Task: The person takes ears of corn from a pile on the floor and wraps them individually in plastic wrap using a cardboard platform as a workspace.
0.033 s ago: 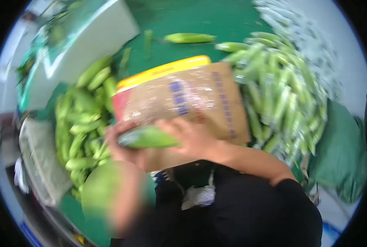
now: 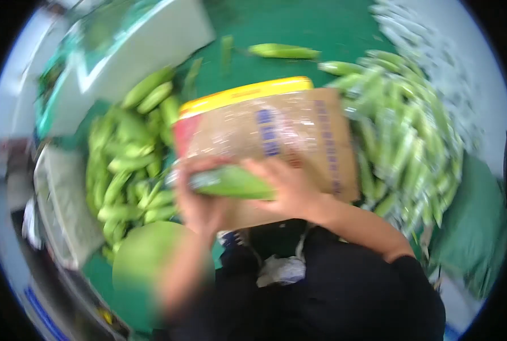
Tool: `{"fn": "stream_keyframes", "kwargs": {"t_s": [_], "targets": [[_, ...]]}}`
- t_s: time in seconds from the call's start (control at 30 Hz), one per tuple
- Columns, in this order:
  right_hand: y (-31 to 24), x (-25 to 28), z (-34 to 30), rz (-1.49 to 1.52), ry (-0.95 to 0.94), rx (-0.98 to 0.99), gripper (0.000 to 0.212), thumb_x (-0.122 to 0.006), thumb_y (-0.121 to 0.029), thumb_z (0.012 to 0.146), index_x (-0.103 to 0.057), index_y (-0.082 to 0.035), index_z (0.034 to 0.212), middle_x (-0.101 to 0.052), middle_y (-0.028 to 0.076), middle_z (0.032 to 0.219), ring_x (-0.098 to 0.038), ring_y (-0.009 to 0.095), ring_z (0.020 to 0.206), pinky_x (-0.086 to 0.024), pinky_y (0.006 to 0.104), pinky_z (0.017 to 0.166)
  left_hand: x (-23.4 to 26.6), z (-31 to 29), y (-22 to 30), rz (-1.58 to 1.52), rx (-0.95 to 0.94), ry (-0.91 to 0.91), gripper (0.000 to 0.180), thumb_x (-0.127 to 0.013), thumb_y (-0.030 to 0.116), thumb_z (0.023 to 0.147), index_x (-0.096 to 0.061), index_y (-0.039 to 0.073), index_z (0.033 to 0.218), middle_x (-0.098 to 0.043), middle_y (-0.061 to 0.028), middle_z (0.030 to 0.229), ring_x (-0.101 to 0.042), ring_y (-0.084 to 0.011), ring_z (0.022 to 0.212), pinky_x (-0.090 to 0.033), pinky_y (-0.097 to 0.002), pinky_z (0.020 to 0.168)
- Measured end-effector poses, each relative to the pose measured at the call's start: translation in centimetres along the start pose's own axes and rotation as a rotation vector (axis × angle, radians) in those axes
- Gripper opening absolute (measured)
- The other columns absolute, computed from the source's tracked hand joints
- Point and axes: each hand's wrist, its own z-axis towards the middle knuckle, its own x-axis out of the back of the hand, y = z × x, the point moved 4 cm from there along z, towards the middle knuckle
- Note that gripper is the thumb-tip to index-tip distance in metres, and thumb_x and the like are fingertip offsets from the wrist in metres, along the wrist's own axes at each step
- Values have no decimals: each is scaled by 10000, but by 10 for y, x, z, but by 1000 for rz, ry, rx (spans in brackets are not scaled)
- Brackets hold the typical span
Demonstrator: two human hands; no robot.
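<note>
An ear of corn in its green husk [image 2: 236,182] lies level between my hands, just above the near part of a brown cardboard sheet [image 2: 231,133]. Clear plastic film shows around its left end. My left hand [image 2: 199,193] is closed around that plastic-covered end, its fingers over the top. My right hand [image 2: 285,184] grips the other end, fingers on the upper side; its thumb is hard to make out. Left of the cardboard is a heap of green ears of corn [image 2: 131,150]. A pile of ears in clear plastic sleeves [image 2: 404,136] lies to the right.
A single ear [image 2: 285,52] lies on the green surface [image 2: 299,23] beyond the cardboard. White foam boxes [image 2: 145,45] stand at the far left, with a pale container [image 2: 66,207] nearer. Plastic sleeves [image 2: 429,51] lie far right, above a dark green sack [image 2: 466,216].
The whole view has shifted, so the surroundings sit farther right in the picture. My left hand's fingers have come farther over the ear's plastic-covered end. Both hands keep hold of it.
</note>
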Motion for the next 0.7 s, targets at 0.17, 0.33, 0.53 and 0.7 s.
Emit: {"fn": "stream_keyframes", "kwargs": {"t_s": [0.17, 0.33, 0.53, 0.7], "targets": [[46, 33, -43, 820, -136, -418, 867, -862, -199, 712, -446, -10, 1449, -576, 77, 1338, -537, 170, 1232, -406, 337, 1068, 10, -5, 8, 783, -324, -250, 247, -560, 231, 1019, -582, 13, 1131, -668, -108, 1088, -613, -213, 1053, -466, -366, 968], [224, 162, -104, 1274, 855, -676, 463, -571, -401, 1010, -512, -30, 1281, -657, 83, 1026, -645, 107, 752, -508, 205, 533, 235, 1, 79, 1234, -409, 670, 174, -597, 114, 928, -620, 55, 1090, -673, -98, 1057, -629, -247, 1010, -490, -364, 904], [262, 190, -121, 1498, 1271, -481, 421, -577, -356, 1012, -528, -32, 1275, -641, 108, 1129, -597, 150, 909, -508, 279, 787, 334, -47, 73, 2447, -24, 118, 501, -604, 43, 765, -550, 148, 1252, -560, -55, 1288, -511, -285, 1233, -442, -465, 954], [171, 116, -90, 1093, 1146, -574, 334, -589, -252, 1006, -550, -53, 1272, -612, 50, 961, -527, 113, 776, -453, 264, 688, 320, -19, 87, 2586, 211, -167, 710, -751, 115, 702, -487, 152, 1361, -538, -70, 1306, -491, -289, 1250, -421, -456, 974]]}}
